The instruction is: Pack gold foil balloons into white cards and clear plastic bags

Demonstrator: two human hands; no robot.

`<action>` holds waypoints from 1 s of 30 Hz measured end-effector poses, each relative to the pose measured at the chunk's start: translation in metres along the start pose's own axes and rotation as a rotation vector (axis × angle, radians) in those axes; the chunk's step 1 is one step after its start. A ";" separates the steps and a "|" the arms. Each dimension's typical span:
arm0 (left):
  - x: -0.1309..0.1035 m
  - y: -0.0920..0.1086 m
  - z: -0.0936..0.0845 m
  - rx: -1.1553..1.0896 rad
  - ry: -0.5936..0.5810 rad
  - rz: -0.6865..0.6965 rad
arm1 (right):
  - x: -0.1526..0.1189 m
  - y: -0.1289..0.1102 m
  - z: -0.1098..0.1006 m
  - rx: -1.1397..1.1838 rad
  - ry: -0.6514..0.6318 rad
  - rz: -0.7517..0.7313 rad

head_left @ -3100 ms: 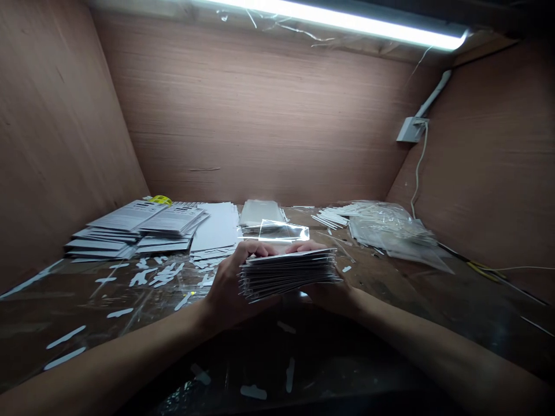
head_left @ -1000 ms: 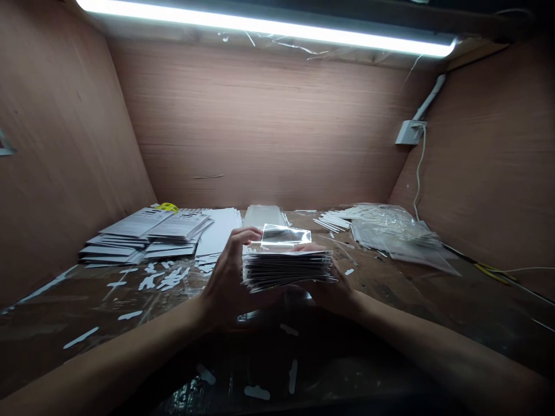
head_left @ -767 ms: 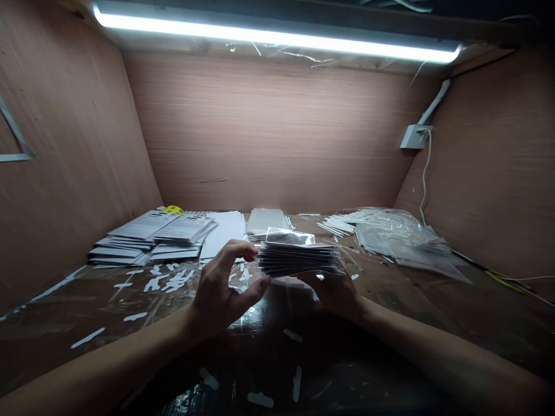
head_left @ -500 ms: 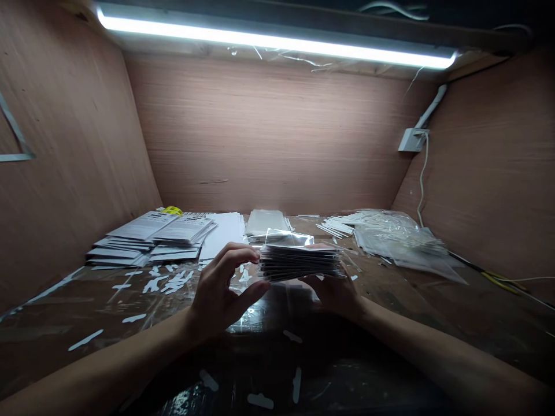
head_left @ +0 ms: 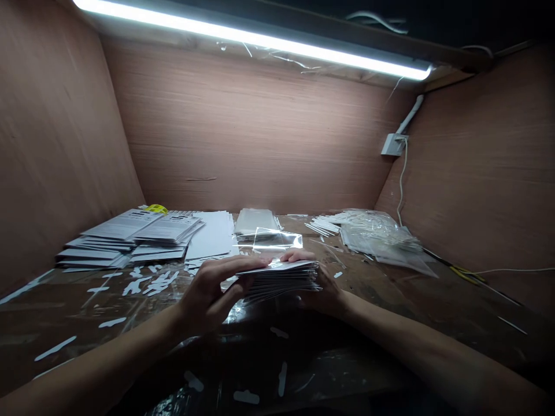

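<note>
A thick stack of cards in clear plastic sleeves (head_left: 284, 280) is between my two hands, just above the tabletop. My left hand (head_left: 212, 292) grips its left end, fingers over the top and thumb at the side. My right hand (head_left: 325, 293) wraps round the right end, with fingertips showing over the far top edge; the rest of those fingers is hidden behind the stack. A shiny clear plastic sleeve (head_left: 278, 238) lies just beyond the stack.
Printed white card piles (head_left: 124, 225), plain white sheets (head_left: 212, 231) and a yellow tape roll (head_left: 156, 208) lie at left. A translucent sleeve pile (head_left: 255, 221) sits at the back, plastic bags (head_left: 377, 231) at right. White cut-out scraps (head_left: 160, 283) are scattered about. Cables run along the right.
The stack has come lower and nearer, its top now showing more. My left fingers have moved onto its top, and my right fingers now show over the far edge. The view has shifted slightly right.
</note>
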State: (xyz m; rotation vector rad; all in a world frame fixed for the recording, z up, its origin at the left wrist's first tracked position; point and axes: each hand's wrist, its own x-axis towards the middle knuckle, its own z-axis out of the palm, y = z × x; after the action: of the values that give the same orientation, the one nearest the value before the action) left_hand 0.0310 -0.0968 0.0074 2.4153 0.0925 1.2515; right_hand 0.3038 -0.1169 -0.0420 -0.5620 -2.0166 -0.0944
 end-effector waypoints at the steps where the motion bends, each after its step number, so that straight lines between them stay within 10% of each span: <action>1: 0.000 0.000 0.000 0.000 0.013 0.007 | 0.000 0.000 0.000 -0.005 -0.014 -0.002; 30: -0.003 -0.003 0.009 0.195 0.249 -0.158 | 0.002 -0.010 0.004 -0.265 -0.041 -0.009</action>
State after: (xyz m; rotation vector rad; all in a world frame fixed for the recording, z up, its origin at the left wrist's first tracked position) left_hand 0.0368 -0.0980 -0.0002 2.3430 0.4887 1.5223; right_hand 0.2955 -0.1240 -0.0401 -0.7263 -2.0602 -0.3627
